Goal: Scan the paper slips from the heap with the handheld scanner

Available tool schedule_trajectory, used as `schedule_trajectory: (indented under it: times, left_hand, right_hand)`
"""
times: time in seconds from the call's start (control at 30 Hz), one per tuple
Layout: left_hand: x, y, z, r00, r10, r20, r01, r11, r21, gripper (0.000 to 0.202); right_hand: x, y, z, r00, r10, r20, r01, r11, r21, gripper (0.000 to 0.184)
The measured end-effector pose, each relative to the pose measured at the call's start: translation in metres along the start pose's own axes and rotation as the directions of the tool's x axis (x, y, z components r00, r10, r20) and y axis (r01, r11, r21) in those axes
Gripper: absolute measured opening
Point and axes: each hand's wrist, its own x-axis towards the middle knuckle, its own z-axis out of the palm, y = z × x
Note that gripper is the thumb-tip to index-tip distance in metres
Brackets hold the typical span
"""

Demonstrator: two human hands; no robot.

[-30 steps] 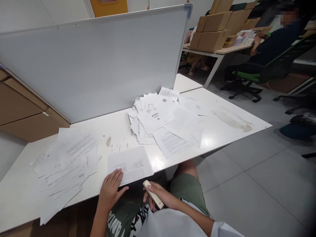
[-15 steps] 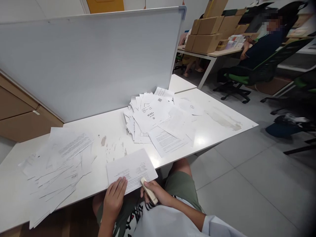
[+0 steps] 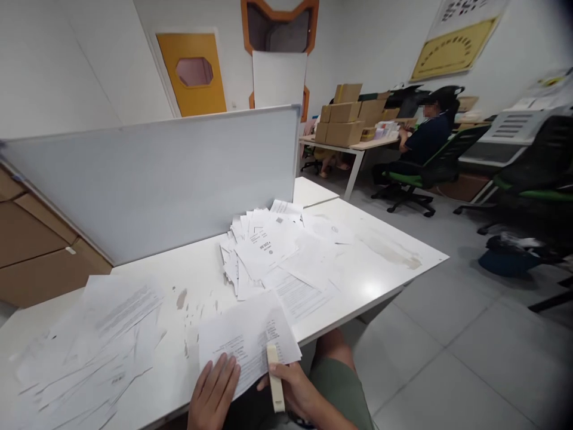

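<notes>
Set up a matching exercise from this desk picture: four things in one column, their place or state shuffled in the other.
Things:
1. left hand
2. right hand
3. boxes
4. door

Places or states:
a. yellow, in the back wall
b. flat on the sheet
c. closed round the cream bar
d. stacked on the far table

Pairs: 1-b, 2-c, 3-d, 4-a

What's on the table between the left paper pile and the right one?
Head view: mostly bare tabletop with brown scuff marks. Near the front edge lies a single sheet under the left hand; the right hand holds a cream tool.
</notes>
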Motion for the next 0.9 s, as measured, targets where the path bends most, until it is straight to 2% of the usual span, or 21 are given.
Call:
schedule_trajectory:
  times: [0.1,0.17,0.2,0.3,0.37,0.43,0.5,0.6,0.7,0.83,0.9]
  left_hand:
    - [0.03,-0.012,0.024,0.999,0.007,-0.042,-0.005,0.999,0.049,0.046]
    - [0.048,-0.023,0.049,0.998,-0.033,-0.052,0.039,0.992,0.117,0.056]
    - [0.056,-0.028,0.063,0.997,-0.063,-0.051,0.071,0.985,0.156,0.061]
    - [0.064,-0.039,0.098,0.976,-0.216,0.042,0.203,0.958,0.2,0.068]
    - [0.06,-0.043,0.112,0.951,-0.285,0.122,0.261,0.948,0.182,0.066]
    - [0.053,-0.045,0.117,0.938,-0.316,0.141,0.294,0.943,0.154,0.062]
    - [0.048,-0.047,0.117,0.931,-0.342,0.13,0.324,0.936,0.14,0.055]
    - [0.044,-0.048,0.114,0.928,-0.332,0.17,0.318,0.942,0.108,0.049]
    - [0.044,-0.047,0.112,0.936,-0.279,0.216,0.282,0.959,0.016,0.052]
    - [0.051,-0.029,0.108,0.938,-0.213,0.272,0.237,0.97,-0.056,0.049]
    - [0.059,-0.012,0.109,0.911,-0.202,0.36,0.252,0.963,-0.097,0.044]
  right_hand:
    - [0.02,-0.042,0.006,0.995,-0.052,-0.082,0.049,0.998,-0.044,0.038]
    - [0.043,-0.076,0.007,0.978,-0.068,-0.196,0.056,0.996,-0.07,0.037]
    - [0.057,-0.093,0.007,0.953,-0.102,-0.284,0.087,0.994,-0.065,0.038]
    - [0.103,-0.137,0.004,0.93,-0.15,-0.337,0.137,0.989,-0.063,0.038]
    - [0.124,-0.153,0.0,0.923,-0.148,-0.355,0.142,0.989,-0.044,0.032]
    - [0.127,-0.156,-0.006,0.925,-0.112,-0.364,0.116,0.993,-0.011,0.021]
    - [0.112,-0.148,-0.014,0.926,-0.061,-0.372,0.077,0.997,0.027,0.017]
    - [0.068,-0.126,-0.03,0.93,0.047,-0.364,0.011,0.988,0.153,0.018]
    - [0.026,-0.11,-0.049,0.932,0.109,-0.345,-0.035,0.976,0.214,0.032]
    - [0.007,-0.101,-0.066,0.935,0.06,-0.351,-0.001,0.986,0.165,0.044]
    - [0.008,-0.099,-0.067,0.936,0.082,-0.341,-0.025,0.986,0.167,0.045]
